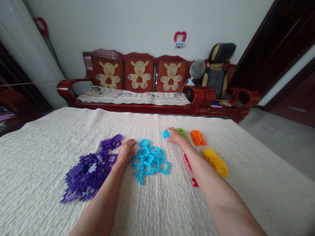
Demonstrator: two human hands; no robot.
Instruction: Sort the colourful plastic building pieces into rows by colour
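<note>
My right hand (174,135) has its fingers closed on a small blue piece (166,134), just left of the green pieces (182,132). Between my forearms lies a loose pile of blue pieces (149,160). My left hand (128,149) rests on the cloth between that pile and the purple pieces (88,173); its fingers are curled together, and whether they hold anything is hidden. Red pieces (190,170) are partly covered by my right forearm. Orange pieces (198,138) and yellow pieces (215,162) lie in rows to the right of it.
A cream textured cloth (157,209) covers the table. Beyond its far edge stand a wooden sofa (137,107) with bear cushions, a small fan (197,68) and a chair with a black and yellow massage pad (215,80).
</note>
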